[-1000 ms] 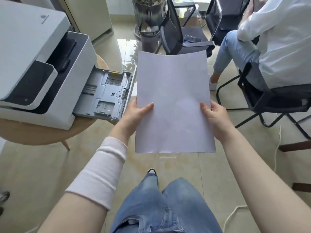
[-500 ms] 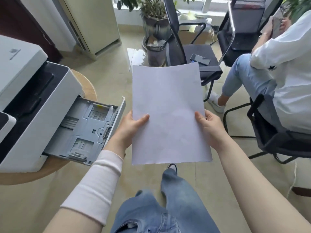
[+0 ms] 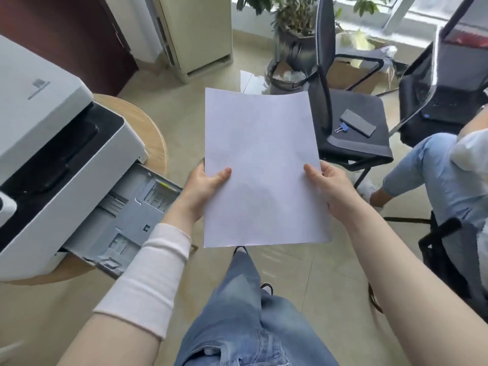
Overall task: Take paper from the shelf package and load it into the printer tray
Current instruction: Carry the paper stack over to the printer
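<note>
Left hand [image 3: 203, 186] and right hand [image 3: 330, 186] pinch a white paper stack [image 3: 261, 167] beside the printer's open grey plastic tray [image 3: 132, 217].

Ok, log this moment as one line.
stage: carrying | left hand + right hand: gripping white paper sheets | grey printer tray: open, empty | paper: not yet loaded

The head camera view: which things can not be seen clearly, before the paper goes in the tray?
- Paper: one sheet or a thin stack, edges too thin to tell.
- Printer tray: its right edge is hidden behind the left hand and sleeve.
- Printer: cut off by the left frame edge; its logo is too small to read.
- Shelf package: out of frame.
- Right hand: fingers under the sheet hidden.
</note>
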Demonstrator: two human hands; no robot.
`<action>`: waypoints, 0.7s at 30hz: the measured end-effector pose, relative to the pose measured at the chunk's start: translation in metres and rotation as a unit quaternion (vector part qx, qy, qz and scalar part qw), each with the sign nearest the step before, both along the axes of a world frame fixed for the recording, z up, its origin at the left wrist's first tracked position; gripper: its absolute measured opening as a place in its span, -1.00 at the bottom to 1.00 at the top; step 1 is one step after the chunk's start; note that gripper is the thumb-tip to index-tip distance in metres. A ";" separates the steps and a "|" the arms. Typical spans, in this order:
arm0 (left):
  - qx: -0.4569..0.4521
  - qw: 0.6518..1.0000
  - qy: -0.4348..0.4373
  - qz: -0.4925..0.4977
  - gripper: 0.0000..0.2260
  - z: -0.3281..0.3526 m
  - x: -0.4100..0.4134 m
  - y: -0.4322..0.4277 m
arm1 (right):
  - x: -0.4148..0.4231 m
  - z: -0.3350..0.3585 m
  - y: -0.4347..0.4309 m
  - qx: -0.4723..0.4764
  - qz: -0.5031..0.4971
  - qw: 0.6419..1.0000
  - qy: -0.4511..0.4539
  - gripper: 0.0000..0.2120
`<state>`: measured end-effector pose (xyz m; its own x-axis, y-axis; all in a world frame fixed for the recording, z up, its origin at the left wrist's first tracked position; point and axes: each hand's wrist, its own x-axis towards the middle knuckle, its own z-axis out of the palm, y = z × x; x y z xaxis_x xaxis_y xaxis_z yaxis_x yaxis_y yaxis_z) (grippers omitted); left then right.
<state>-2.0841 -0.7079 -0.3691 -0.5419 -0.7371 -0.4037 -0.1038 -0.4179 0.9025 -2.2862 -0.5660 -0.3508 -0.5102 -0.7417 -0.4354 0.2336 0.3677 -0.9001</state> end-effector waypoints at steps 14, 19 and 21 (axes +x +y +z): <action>-0.007 0.981 -0.016 0.194 -0.80 0.007 0.006 -0.069 | -0.024 -0.004 -0.140 0.046 0.179 0.983 -0.011 -0.75; 0.011 0.961 -0.028 0.275 -0.77 0.006 0.008 -0.049 | -0.029 -0.011 -0.164 0.040 0.272 0.961 0.001 -0.78; 0.019 0.950 -0.037 0.311 -0.78 0.005 0.008 -0.036 | -0.030 -0.015 -0.170 0.045 0.303 0.952 0.016 -0.79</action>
<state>-2.0762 -0.7441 -0.3644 0.0241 -0.8898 -0.4557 0.1107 -0.4507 0.8858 -2.3166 -0.7365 -0.3658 -0.0153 -0.8641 -0.5030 -0.0727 0.5027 -0.8614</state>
